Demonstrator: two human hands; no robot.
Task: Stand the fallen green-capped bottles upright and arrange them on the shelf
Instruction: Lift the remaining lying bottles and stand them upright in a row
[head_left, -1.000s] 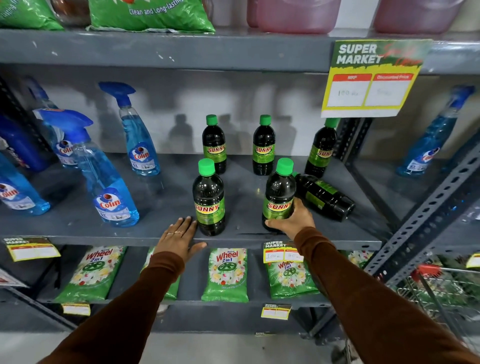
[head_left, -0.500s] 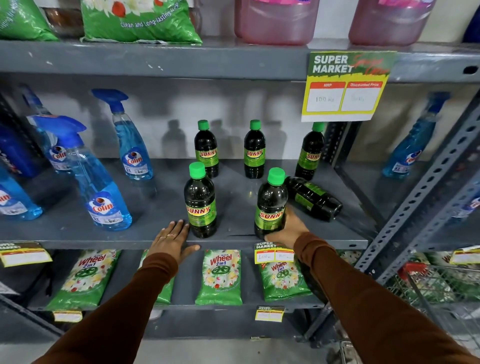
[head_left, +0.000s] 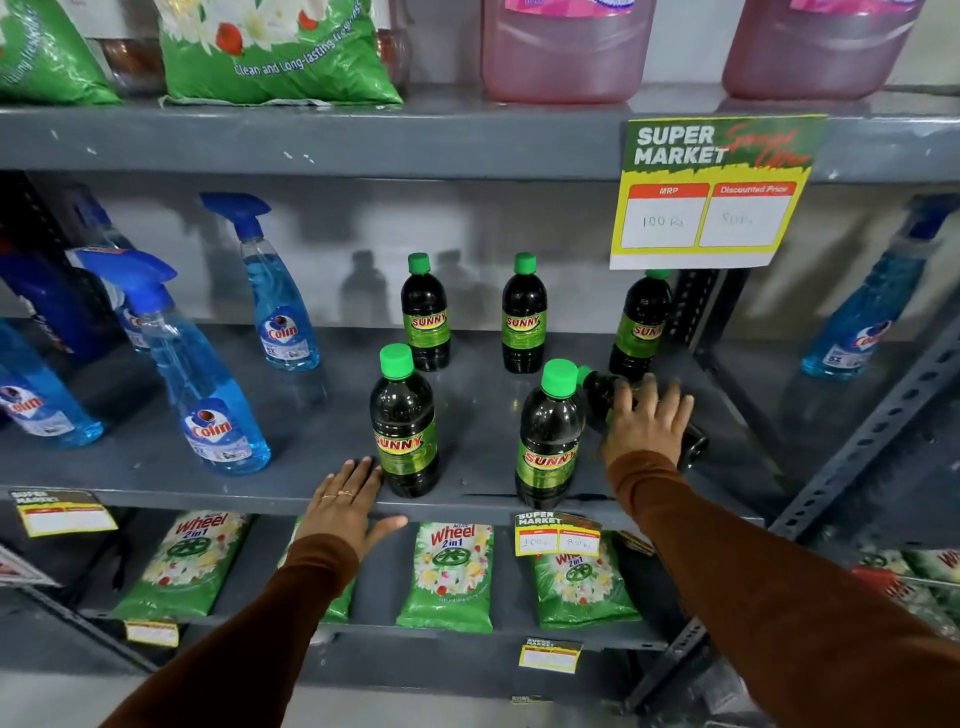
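While the left hand (head_left: 345, 501) lies flat on the shelf (head_left: 156, 467), right hand (head_left: 647, 421) fingers spread wide over the fallen bottle (head_left: 597, 387).

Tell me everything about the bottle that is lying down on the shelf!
The fallen bottle is dark, looks like shiny plastic, with a green cap and a green label mostly hidden. It lies on its side on the grey shelf, cap pointing left toward the front right standing bottle, its base toward the right. The right hand is spread over its middle, fingers open, hiding most of it; whether it grips yet is unclear.
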